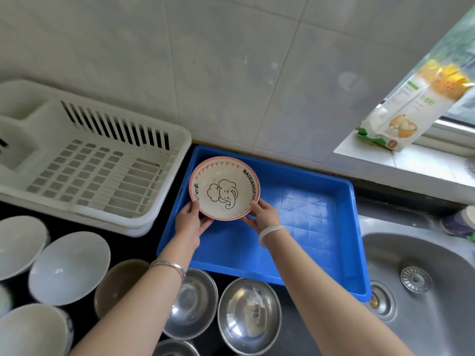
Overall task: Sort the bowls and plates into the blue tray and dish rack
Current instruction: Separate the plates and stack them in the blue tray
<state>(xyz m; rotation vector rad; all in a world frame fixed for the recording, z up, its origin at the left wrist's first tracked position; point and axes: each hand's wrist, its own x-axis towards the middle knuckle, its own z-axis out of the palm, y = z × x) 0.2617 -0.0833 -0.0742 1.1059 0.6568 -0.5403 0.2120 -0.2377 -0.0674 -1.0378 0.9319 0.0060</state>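
Note:
Both hands hold a cream bowl [224, 187] with a pink rim and an elephant drawing over the far left corner of the blue tray [308, 227]. My left hand [190, 219] grips its lower left edge, and my right hand [264, 214] grips its lower right edge. The bowl is tilted toward me. Left of the tray stands the white dish rack [84, 160], with nothing in it. White bowls [69, 268] and steel bowls [249, 314] wait on the dark counter in front.
A brownish bowl [120, 283] sits between the white and steel bowls. A steel sink [421, 289] lies to the right of the tray. A food package [411, 109] leans on the window sill at the far right. Tiled wall rises behind.

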